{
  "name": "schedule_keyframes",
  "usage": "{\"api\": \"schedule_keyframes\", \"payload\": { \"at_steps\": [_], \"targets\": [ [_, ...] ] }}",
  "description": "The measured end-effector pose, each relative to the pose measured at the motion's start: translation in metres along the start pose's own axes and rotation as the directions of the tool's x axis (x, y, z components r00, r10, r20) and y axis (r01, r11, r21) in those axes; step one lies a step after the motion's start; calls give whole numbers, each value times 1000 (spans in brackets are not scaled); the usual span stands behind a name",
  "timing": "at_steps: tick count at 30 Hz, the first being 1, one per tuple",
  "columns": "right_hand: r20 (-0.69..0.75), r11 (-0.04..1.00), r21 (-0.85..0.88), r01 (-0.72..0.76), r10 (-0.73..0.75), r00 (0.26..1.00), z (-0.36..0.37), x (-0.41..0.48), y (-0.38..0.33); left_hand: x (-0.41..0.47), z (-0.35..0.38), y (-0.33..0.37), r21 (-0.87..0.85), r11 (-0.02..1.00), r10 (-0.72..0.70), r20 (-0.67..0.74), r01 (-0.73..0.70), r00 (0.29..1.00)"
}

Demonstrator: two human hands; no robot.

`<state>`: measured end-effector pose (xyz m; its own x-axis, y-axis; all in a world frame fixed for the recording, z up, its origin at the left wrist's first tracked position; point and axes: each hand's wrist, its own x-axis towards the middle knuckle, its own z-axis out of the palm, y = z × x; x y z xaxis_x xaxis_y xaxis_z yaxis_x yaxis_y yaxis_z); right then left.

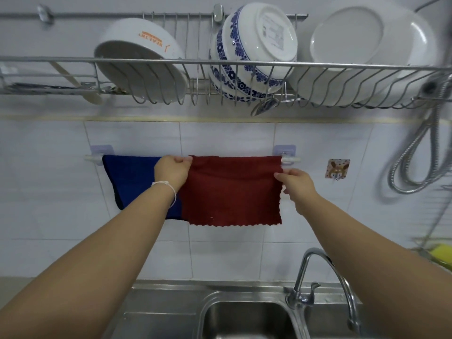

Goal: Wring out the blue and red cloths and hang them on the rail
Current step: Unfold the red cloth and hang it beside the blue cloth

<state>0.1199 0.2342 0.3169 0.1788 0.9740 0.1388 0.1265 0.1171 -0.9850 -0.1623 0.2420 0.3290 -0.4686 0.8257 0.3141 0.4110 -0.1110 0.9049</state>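
A white rail [291, 159] is fixed to the tiled wall above the sink. The blue cloth [132, 179] hangs over its left half. The red cloth [232, 192] hangs over its right half, spread flat, and overlaps the blue cloth's lower right part. My left hand [172, 170] pinches the red cloth's top left corner at the rail. My right hand [297, 183] pinches the red cloth's right edge just below the rail. My left forearm hides part of the blue cloth.
A wire dish rack [195, 62] with white bowls [139, 59], a blue-patterned bowl [252, 52] and a plate [362, 47] hangs overhead. Below are a steel sink [244, 314] and a curved tap [327, 277]. A shower hose [415, 152] loops at right, beside a wall hook [337, 169].
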Motion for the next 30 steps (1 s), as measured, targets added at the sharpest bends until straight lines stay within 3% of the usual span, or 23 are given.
{"api": "schedule_keyframes", "payload": {
  "at_steps": [4, 7, 9, 12, 15, 17, 19, 21, 23, 25, 27, 30],
  "targets": [
    [-117, 993, 61, 97, -90, 989, 0, 11, -16, 22, -1, 21, 41, 997, -70, 29, 68, 997],
    [-227, 989, 58, 134, -118, 967, -2, 24, -20, 37, -9, 30, 295, 955, -18, -41, 30, 999],
    [-221, 989, -36, 144, -148, 964, 0, 27, -20, 41, -11, 27, 439, 898, 38, 6, -37, 999],
    [-335, 982, -136, 132, -171, 927, 5, 25, -19, 40, -8, 23, 645, 763, 4, 69, -48, 998],
    [-372, 947, -281, 156, -257, 892, 6, 23, -15, 33, -7, 22, 697, 704, 230, -43, -136, 972],
    [-294, 866, -423, 267, -410, 863, 6, 22, -11, 29, -6, 13, 723, 633, 385, 16, -277, 923],
    [-137, 705, -594, 387, -563, 815, 6, 24, -7, 29, -5, 3, 753, 543, 410, 149, -372, 900],
    [46, 451, -781, 432, -648, 760, 5, 26, -3, 33, -8, 3, 771, 522, 381, 171, -364, 909],
    [121, 272, -876, 397, -675, 728, 3, 27, -1, 36, -10, 9, 808, 505, 320, 153, -305, 935],
    [122, 207, -917, 341, -668, 734, 1, 27, -5, 39, -12, 13, 828, 510, 253, 111, -230, 961],
    [141, 167, -930, 327, -659, 739, 2, 26, -10, 37, -12, 14, 814, 536, 289, 74, -225, 955],
    [203, 146, -915, 377, -640, 741, 5, 26, -15, 30, -7, 3, 722, 549, 487, 133, -421, 863]
  ]
}}
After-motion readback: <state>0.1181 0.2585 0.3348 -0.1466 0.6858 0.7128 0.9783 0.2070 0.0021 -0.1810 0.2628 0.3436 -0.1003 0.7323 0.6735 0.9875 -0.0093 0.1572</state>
